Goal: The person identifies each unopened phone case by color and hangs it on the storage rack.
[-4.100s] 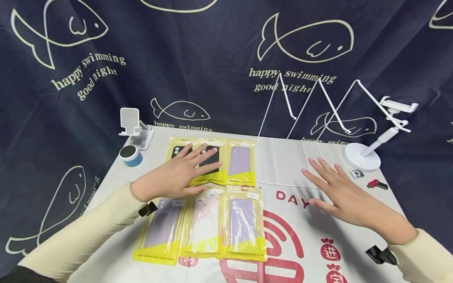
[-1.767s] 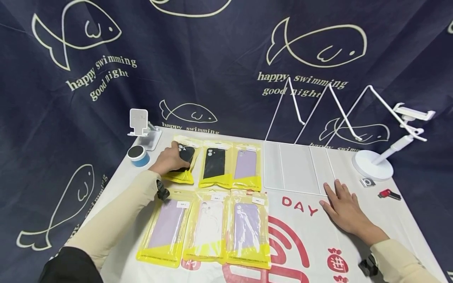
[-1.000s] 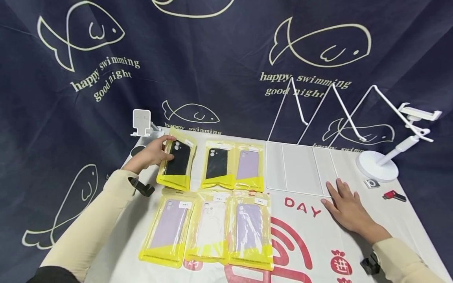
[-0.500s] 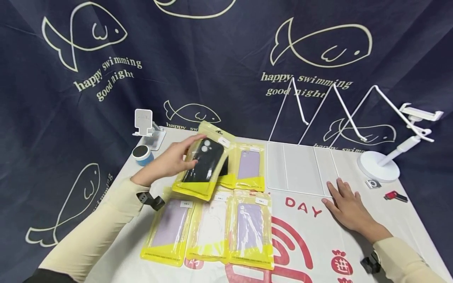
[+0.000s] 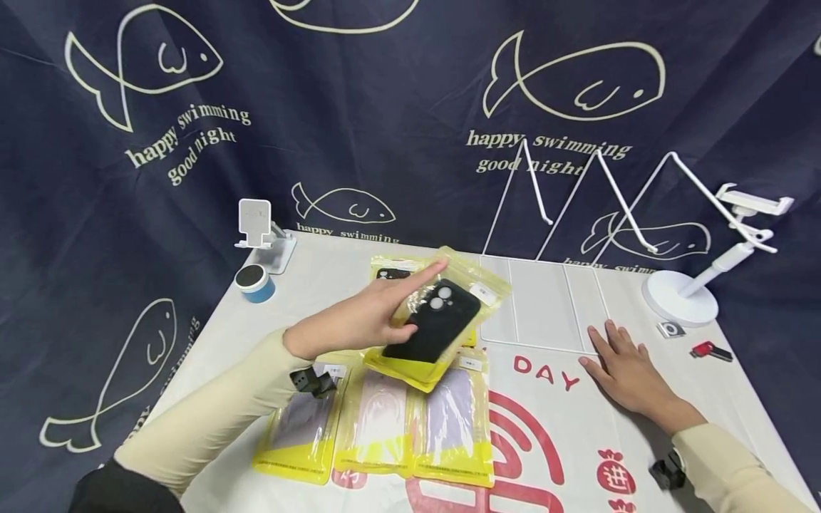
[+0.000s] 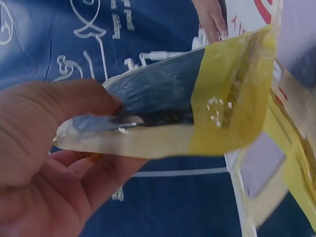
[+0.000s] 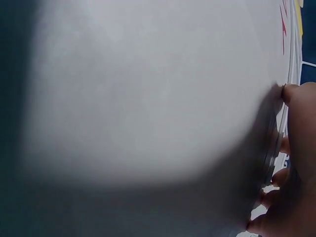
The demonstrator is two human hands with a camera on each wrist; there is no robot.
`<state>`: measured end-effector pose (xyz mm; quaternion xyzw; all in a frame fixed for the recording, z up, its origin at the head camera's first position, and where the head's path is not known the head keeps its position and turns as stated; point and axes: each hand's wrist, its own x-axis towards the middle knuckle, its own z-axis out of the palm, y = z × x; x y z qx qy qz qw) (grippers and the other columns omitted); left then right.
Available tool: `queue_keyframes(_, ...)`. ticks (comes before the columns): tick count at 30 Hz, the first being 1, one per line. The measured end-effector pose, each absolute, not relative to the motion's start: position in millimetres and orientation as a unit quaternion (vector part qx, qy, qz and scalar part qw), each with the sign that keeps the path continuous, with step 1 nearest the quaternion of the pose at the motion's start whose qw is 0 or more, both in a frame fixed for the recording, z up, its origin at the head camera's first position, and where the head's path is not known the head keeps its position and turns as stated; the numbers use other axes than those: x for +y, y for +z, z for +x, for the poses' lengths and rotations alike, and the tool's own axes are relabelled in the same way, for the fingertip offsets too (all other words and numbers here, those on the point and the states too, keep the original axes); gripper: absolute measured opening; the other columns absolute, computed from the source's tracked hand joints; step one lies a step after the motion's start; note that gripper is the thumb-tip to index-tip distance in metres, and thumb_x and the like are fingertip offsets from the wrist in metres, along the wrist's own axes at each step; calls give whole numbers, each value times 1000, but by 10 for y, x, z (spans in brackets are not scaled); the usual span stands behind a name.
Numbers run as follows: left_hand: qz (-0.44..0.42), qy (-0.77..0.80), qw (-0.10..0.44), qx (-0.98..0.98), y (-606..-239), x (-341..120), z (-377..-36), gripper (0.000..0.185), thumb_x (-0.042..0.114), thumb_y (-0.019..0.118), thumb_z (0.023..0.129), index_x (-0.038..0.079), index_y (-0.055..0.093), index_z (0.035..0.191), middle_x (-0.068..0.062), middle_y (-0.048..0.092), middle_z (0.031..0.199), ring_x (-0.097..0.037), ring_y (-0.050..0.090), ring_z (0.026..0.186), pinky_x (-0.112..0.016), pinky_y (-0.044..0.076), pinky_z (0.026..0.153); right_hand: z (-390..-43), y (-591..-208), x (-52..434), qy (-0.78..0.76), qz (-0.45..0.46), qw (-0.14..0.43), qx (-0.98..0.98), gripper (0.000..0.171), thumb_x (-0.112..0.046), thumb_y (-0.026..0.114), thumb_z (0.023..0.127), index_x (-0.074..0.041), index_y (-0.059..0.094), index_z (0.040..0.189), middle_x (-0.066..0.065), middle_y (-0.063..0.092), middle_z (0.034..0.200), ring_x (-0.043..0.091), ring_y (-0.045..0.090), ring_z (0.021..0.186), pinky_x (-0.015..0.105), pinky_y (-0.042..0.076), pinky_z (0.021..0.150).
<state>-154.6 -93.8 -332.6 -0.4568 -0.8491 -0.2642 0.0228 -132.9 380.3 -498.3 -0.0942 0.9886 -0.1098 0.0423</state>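
Black phone case in its yellow packet [image 5: 431,329], lifted clear of the table [image 5: 641,456] and tilted, camera cut-out end toward the backdrop. Pinched by the left hand [image 5: 359,322]: thumb on the black face, index finger stretched straight along the packet's upper edge, remaining fingers underneath. Seen edge-on in the left wrist view [image 6: 177,108], thumb [image 6: 64,106] pressing on top, fingers curled below.

Right hand [image 5: 625,370] flat on the table, palm down, fingers straight and slightly spread, fingertips at the near edge of the grey folding cover [image 5: 545,306]. Holding nothing. Right wrist view mostly blurred grey surface, with only fingertips [image 7: 296,98] showing at the right edge.

Counted on the table: three packets in the near row, a lilac one [image 5: 296,427], a pale one [image 5: 377,427] and another lilac one [image 5: 455,420], side by side and touching. One more black-case packet [image 5: 393,272] peeking out behind the left hand; anything else in that far row hidden by the lifted packet. One white phone stand [image 5: 259,231], one small blue round speaker [image 5: 253,283], one white clamp holder on a round base [image 5: 681,296], one red flash drive [image 5: 708,350].

Left forearm in a cream sleeve, reaching diagonally over the near row. Right forearm resting low, coming in from the lower right.
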Motion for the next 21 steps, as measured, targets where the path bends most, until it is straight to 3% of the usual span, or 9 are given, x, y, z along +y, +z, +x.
queue_keyframes(3,-489,-268,24,-829,-3317,-724,-1551,91,8,75,86,6,21,159,-10,53,149,-7,42,60,-19,45,68,-1329,-4970,3805,-108,-94,46,989,77,-52,43,102,1,26,156,37,14,160,59,12,147,79,13,109)
queue_keyframes(6,-519,-272,22,-810,-3279,-470,-1558,91,8,72,87,6,18,160,-8,38,161,-9,45,65,-17,45,71,-1331,-4963,3814,-102,-91,55,989,78,-52,43,102,2,26,156,38,13,160,59,11,147,79,13,109)
queue_keyframes(13,-558,-278,0,-782,-3157,110,-1602,92,9,70,90,5,11,160,-5,33,164,-12,42,59,-14,42,66,-1372,-4939,3806,-103,-102,48,988,77,-50,48,101,-2,24,158,34,19,160,56,16,147,81,15,107)
queue_keyframes(18,-577,-308,-41,-755,-3153,488,-1702,92,6,67,91,6,7,161,-3,17,169,-11,45,61,-12,44,69,-1369,-4937,3788,-109,-106,32,988,72,-45,53,100,-7,30,157,30,32,154,52,28,140,80,18,105)
queue_keyframes(21,-580,-318,-38,-749,-3131,628,-1752,90,5,65,92,5,6,161,-1,13,170,-12,47,65,-12,44,70,-1365,-4938,3788,-120,-100,40,987,69,-47,49,102,-7,33,155,30,30,155,52,25,142,80,14,106)
